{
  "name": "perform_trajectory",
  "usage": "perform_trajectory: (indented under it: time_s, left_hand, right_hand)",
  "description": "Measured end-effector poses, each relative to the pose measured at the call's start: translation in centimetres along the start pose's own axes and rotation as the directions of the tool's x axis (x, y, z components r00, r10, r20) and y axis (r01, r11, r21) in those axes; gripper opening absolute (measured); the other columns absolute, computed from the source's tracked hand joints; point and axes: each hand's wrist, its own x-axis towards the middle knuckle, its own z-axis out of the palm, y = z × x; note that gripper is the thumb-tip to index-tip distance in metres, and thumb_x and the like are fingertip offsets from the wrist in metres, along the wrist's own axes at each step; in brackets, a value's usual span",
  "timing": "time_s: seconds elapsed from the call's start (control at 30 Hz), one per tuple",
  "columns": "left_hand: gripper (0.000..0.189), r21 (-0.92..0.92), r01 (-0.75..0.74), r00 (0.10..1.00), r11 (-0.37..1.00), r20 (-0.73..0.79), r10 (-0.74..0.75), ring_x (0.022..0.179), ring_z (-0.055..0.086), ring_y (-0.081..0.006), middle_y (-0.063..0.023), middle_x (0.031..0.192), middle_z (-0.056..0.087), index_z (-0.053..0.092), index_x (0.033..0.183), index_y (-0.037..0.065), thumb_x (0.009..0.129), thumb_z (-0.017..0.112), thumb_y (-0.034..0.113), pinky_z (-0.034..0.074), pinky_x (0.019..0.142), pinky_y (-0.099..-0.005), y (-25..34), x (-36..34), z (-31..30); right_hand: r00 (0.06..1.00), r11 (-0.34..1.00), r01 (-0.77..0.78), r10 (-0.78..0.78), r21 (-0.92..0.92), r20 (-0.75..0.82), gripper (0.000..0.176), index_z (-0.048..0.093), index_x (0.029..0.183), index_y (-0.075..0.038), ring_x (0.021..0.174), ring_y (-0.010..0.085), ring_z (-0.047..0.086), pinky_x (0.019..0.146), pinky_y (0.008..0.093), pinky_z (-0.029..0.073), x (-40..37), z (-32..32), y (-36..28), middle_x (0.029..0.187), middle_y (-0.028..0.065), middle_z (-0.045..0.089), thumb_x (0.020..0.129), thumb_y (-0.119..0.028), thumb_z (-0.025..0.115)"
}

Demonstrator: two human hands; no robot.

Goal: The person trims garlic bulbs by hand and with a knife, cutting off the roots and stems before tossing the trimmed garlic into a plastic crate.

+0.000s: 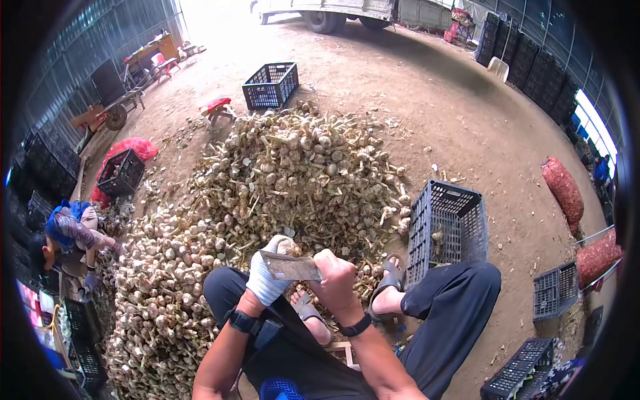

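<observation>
My left hand, in a white knit glove, is closed around a garlic bulb above my lap. In my bare right hand is a knife with a broad, flat blade. The blade lies across the front of the gloved hand, just below the bulb, and its handle is hidden in my fist. Directly beyond both hands spreads a large heap of garlic with stems on, which continues down the left side. To the right, close by my foot, stands a black plastic crate with a few bulbs inside.
Another black crate sits behind the heap, beside a low stool with a red top. At the left, a person in blue bends over the garlic near a crate. Filled red mesh sacks and more crates line the right.
</observation>
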Motion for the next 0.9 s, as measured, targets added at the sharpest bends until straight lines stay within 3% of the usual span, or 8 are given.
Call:
perform_trajectory:
  time_s: [0.27,0.47,0.57,0.63,0.7,0.73,0.83,0.9]
  left_hand:
    - [0.043,0.209,-0.067,0.995,0.976,-0.056,0.081,0.078,0.059,-0.0095,-0.0021,0.085,0.065,0.058,0.105,0.005,0.069,0.079,0.011,0.052,0.072,-0.0274,-0.8,0.2,0.3]
    - [0.036,0.156,-0.069,0.994,0.985,-0.076,0.081,0.073,0.061,-0.0105,-0.0030,0.082,0.066,0.061,0.099,0.004,0.068,0.078,0.013,0.052,0.069,-0.0279,0.7,0.2,0.9]
    - [0.035,0.285,-0.120,0.984,0.951,-0.093,0.151,0.071,0.070,-0.0223,-0.0089,0.080,0.070,0.063,0.097,0.006,0.069,0.081,0.017,0.056,0.069,-0.0321,2.4,-0.2,0.8]
    - [0.035,0.317,-0.201,0.968,0.927,-0.079,0.237,0.071,0.071,-0.0235,-0.0101,0.079,0.069,0.063,0.098,0.006,0.069,0.080,0.017,0.056,0.068,-0.0328,1.9,0.2,1.2]
    - [0.037,0.298,-0.172,0.970,0.939,-0.116,0.215,0.071,0.070,-0.0242,-0.0101,0.079,0.069,0.062,0.100,0.006,0.070,0.080,0.017,0.056,0.068,-0.0328,2.3,0.5,1.8]
    - [0.039,0.266,-0.144,0.978,0.953,-0.108,0.178,0.071,0.070,-0.0247,-0.0109,0.080,0.069,0.061,0.102,0.006,0.070,0.082,0.018,0.056,0.068,-0.0327,2.1,0.7,2.0]
    - [0.035,0.167,-0.112,0.986,0.980,-0.106,0.131,0.073,0.065,-0.0137,-0.0071,0.081,0.067,0.062,0.102,0.005,0.071,0.077,0.010,0.053,0.070,-0.0295,1.9,0.9,2.1]
    - [0.037,0.196,-0.113,0.987,0.974,-0.093,0.134,0.074,0.066,-0.0145,-0.0068,0.082,0.068,0.061,0.103,0.005,0.071,0.078,0.010,0.054,0.071,-0.0298,1.7,1.1,2.2]
  right_hand:
    - [0.996,0.997,-0.062,0.066,0.055,-0.067,0.027,0.064,0.090,-0.007,0.066,0.0330,0.062,0.056,0.0411,0.049,-0.9,1.8,0.8,0.082,0.0119,0.060,0.078,-0.030,0.070]
    - [0.988,0.992,-0.115,0.119,0.043,-0.097,0.030,0.065,0.092,-0.007,0.069,0.0342,0.063,0.058,0.0431,0.049,-2.0,2.6,2.5,0.086,0.0141,0.062,0.082,-0.036,0.067]
    - [0.833,0.819,-0.553,0.540,-0.154,-0.120,0.014,0.067,0.086,-0.010,0.068,0.0377,0.065,0.058,0.0437,0.050,-4.6,4.4,8.3,0.077,0.0155,0.067,0.081,-0.023,0.066]
    - [0.683,0.699,-0.715,0.701,0.009,-0.208,0.010,0.065,0.079,-0.007,0.057,0.0331,0.062,0.053,0.0410,0.047,-6.7,5.1,10.6,0.065,0.0133,0.064,0.080,-0.016,0.066]
    - [0.633,0.668,-0.683,0.743,0.296,-0.217,0.013,0.063,0.076,-0.004,0.052,0.0215,0.060,0.050,0.0380,0.044,-7.3,6.4,10.7,0.060,0.0116,0.061,0.081,-0.014,0.068]
    - [0.645,0.639,-0.629,0.747,0.443,-0.161,0.017,0.062,0.076,-0.002,0.051,0.0120,0.054,0.048,0.0353,0.041,-6.2,6.4,9.4,0.057,0.0086,0.057,0.082,-0.016,0.069]
    - [0.659,0.472,-0.547,0.753,0.692,0.007,0.016,0.062,0.080,0.000,0.051,0.0092,0.045,0.048,0.0314,0.039,-3.0,5.3,4.7,0.057,0.0031,0.055,0.084,-0.012,0.070]
    - [0.827,0.734,-0.452,0.558,0.506,-0.070,0.016,0.062,0.088,-0.001,0.055,0.0154,0.055,0.052,0.0331,0.043,-2.3,4.0,3.4,0.063,0.0062,0.058,0.081,-0.010,0.073]
